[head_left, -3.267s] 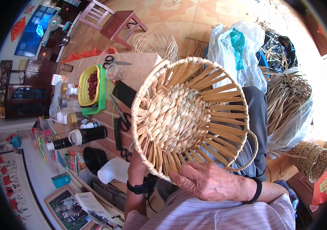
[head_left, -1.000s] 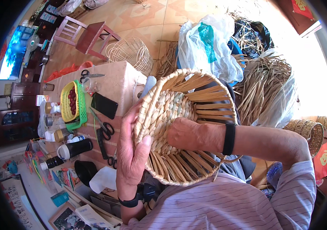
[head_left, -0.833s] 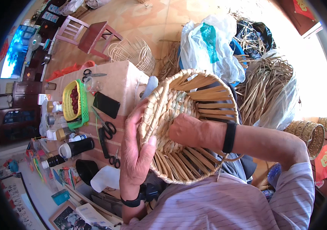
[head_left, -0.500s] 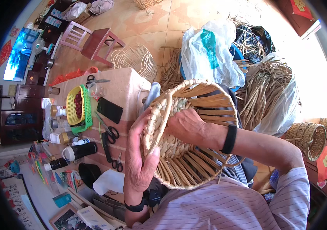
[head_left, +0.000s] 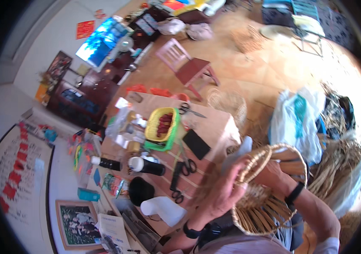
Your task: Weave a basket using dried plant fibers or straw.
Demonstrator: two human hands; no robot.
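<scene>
A round basket (head_left: 248, 203) woven from pale dried plant strips tilts on its side in front of my body, with a braided rim and flat brown strips spaced along its wall. My left hand (head_left: 225, 190) wraps the basket's left side, thumb towards me and fingers on the far side. Into the basket's hollow reaches my right hand (head_left: 273, 175), its back and wrist visible. Its fingers are hidden behind the woven edge, and the picture is blurred there. Black bands circle both wrists.
Left of the basket, a cloth-covered table (head_left: 218, 129) carries scissors (head_left: 187, 167), a black phone (head_left: 196, 144), a yellow basket (head_left: 154, 122) of red fruit and a black bottle (head_left: 151, 166). Dried strips (head_left: 337, 169) and a plastic bag (head_left: 292, 122) lie right; a chair (head_left: 193, 72) stands beyond.
The view has swung left and up, so the room, basket and both hands sit further right and the hands lower. Both hands stay at the basket, the right still inside it.
</scene>
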